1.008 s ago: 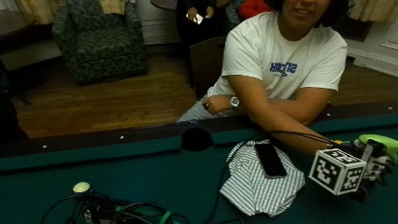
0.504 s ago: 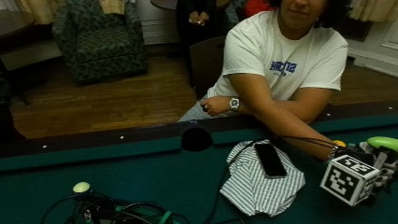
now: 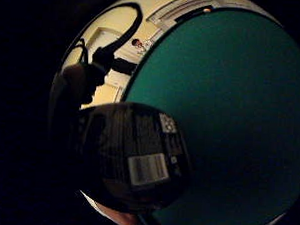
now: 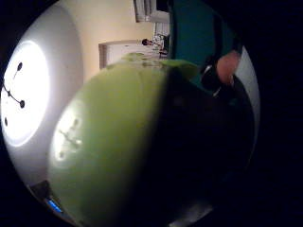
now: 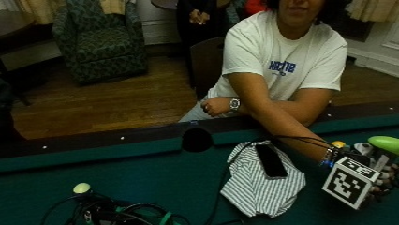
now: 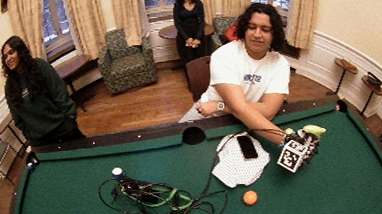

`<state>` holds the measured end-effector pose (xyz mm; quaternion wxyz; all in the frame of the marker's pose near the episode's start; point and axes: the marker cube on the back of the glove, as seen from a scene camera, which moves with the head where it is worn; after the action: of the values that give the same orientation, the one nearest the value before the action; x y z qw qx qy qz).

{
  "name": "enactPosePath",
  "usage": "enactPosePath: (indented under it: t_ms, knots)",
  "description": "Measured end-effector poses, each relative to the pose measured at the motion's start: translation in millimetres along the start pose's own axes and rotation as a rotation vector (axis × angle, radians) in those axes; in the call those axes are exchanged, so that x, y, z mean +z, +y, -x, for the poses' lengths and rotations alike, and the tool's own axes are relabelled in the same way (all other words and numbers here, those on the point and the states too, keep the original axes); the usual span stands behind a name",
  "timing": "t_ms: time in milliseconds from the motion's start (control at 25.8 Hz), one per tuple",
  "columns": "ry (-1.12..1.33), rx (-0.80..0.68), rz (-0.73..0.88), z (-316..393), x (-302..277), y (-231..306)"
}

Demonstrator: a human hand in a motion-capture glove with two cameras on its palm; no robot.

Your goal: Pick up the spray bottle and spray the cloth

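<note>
A spray bottle with a light green head [image 5: 383,143] is at the right side of the green table, just right of the cloth. My gloved right hand [image 5: 385,178] is wrapped round its dark body. In the little finger side palm view the dark body with its barcode label [image 3: 138,162] sits close over the felt. The green head [image 4: 118,142] fills the thumb side palm view. The striped cloth [image 5: 262,185] lies crumpled on the felt, with a black phone [image 5: 271,160] on top of it. In the wide view the hand [image 6: 306,147] holds the bottle [image 6: 313,129] beside the cloth [image 6: 238,161].
A tangle of cables [image 6: 156,199] with a white ball [image 6: 117,170] lies at the front left. An orange ball [image 6: 250,197] sits in front of the cloth. A side pocket [image 6: 193,135] opens in the far rail. The person's bare left arm rests by that rail.
My hand with the bottle has shifted slightly to the right and nearer the table's front. The cloth and phone have not moved.
</note>
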<state>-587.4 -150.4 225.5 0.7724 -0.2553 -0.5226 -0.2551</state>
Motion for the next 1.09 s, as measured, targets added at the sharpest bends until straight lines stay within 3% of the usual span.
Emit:
enactPosePath:
  t_ms: [233,465,1086]
  knots:
    - [0.086,0.035,0.084,-12,-6,20]
    - [0.322,0.039,0.136,-15,-31,63]
    - [0.957,-0.126,0.214,24,-97,192]
